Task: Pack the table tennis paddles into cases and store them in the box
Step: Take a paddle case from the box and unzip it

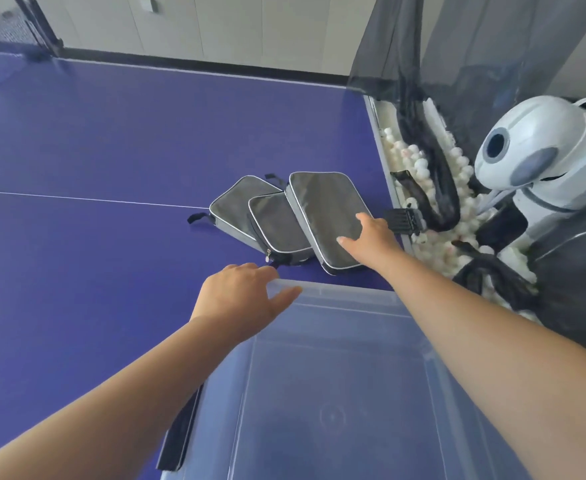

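Observation:
Three grey paddle cases with white piping lie overlapping on the blue table: a left case (236,206), a middle case (279,225) and a right case (322,209) on top. My right hand (371,235) lies on the right case's near corner, fingers spread. A clear plastic box (336,393) stands empty at the table's near edge. My left hand (246,292) rests on the box's far left rim corner, fingers relaxed. No bare paddle is visible.
A white ball-launching robot (533,150) stands beyond the table's right end, with a black net and a tray of several white balls (423,161). A dark strap or case edge (180,434) lies left of the box. The table net (7,32) is far left.

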### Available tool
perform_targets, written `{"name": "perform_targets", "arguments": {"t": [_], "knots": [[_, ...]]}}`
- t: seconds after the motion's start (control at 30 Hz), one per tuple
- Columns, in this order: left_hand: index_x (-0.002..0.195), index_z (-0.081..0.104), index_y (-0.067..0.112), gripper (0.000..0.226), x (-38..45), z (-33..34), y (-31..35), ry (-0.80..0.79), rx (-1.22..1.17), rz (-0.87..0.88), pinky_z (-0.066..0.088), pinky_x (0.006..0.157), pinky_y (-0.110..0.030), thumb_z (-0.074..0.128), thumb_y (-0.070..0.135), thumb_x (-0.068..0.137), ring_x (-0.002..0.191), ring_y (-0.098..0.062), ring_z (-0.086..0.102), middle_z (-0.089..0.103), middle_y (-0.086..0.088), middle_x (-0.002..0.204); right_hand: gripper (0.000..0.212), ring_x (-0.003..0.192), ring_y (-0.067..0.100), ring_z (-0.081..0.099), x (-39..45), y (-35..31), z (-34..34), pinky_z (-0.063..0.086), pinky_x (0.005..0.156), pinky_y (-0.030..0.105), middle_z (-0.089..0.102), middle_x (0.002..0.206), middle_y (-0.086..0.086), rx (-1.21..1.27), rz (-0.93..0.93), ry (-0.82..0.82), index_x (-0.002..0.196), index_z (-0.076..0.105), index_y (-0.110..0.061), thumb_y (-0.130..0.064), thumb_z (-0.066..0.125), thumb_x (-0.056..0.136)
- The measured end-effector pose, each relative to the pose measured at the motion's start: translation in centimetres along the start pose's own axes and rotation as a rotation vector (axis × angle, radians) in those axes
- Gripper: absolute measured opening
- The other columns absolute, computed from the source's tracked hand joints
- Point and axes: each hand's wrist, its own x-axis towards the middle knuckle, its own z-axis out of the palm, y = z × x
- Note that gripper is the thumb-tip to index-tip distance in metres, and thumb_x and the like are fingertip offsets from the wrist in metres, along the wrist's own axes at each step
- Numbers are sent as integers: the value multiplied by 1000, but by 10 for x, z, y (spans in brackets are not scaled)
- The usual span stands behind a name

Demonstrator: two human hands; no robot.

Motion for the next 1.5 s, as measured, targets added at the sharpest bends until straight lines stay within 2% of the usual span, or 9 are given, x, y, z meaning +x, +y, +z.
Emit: {"name": "perform_targets", "arguments": {"t": [0.3, 0.57, 0.67, 0.77, 0.83, 1.03, 1.17, 1.37, 1.5], "knots": [[109, 60, 41, 55, 0, 7, 0, 82, 3, -16, 42, 67, -28, 29, 79, 84, 92, -11, 54, 58, 13, 86, 125, 135, 36, 35, 51, 29, 12, 40, 104, 51, 24, 151, 15, 15, 278, -218, 151, 4, -29, -77, 72, 58], [103, 60, 39, 75, 2, 11, -1, 115, 14, -11, 47, 69, -27, 8, 84, 72, 89, -9, 55, 60, 15, 88, 139, 137, 34, 34, 56, 27, 21, 37, 107, 50, 26, 155, 9, 85, 218, -284, 150, -17, -35, -65, 82, 57], [105, 60, 40, 69, 1, 9, -1, 87, 27, -10, 46, 71, -27, 15, 83, 76, 92, -10, 55, 60, 15, 90, 129, 129, 33, 44, 52, 23, 17, 47, 98, 46, 33, 152, 7, 184, 154, -223, 151, -7, -38, -58, 83, 61], [108, 61, 38, 57, 0, 6, 1, 62, 17, -14, 47, 74, -29, 29, 78, 84, 96, -12, 56, 60, 14, 92, 101, 112, 27, 53, 45, 19, 10, 59, 63, 33, 38, 144, 3, 370, 53, -140, 148, 16, -41, -45, 82, 72], [110, 61, 38, 55, -1, 3, 2, 53, 14, -14, 47, 75, -29, 31, 77, 86, 97, -13, 56, 60, 14, 93, 81, 105, 25, 55, 39, 15, 4, 56, 56, 28, 40, 144, 2, 407, -31, -74, 145, 29, -39, -37, 77, 80], [113, 60, 37, 54, -2, 0, 3, 33, -15, -16, 46, 76, -30, 32, 75, 88, 102, -14, 55, 57, 12, 94, 54, 88, 14, 57, 15, -3, -18, 49, 50, 20, 40, 146, -2, 585, -107, 77, 140, 46, -33, -24, 67, 90], [135, 49, 39, 54, -2, -3, -4, -11, -116, 32, 43, 96, -34, 36, 68, 92, 125, -17, 40, 52, 10, 129, 51, 74, 6, 54, -13, -19, -27, 51, 51, 20, 37, 148, -4, 695, -105, 150, 139, 46, -32, -25, 65, 92], [148, 37, 28, 61, -27, -26, -47, 208, -470, -57, 32, 110, -41, 53, 51, 94, 137, -26, 32, 38, 1, 148, 50, 79, 3, 56, -69, -63, -37, 51, 51, 18, 36, 147, -7, 816, -180, 230, 137, 46, -35, -26, 65, 91], [146, 38, 31, 56, -45, -53, -103, 328, -692, -168, 42, 102, -38, 55, 44, 95, 128, -20, 46, 43, 0, 143, 49, 81, 2, 57, -115, -108, -28, 54, 54, 19, 38, 136, -13, 828, -238, 220, 135, 47, -37, -27, 65, 91]]}}
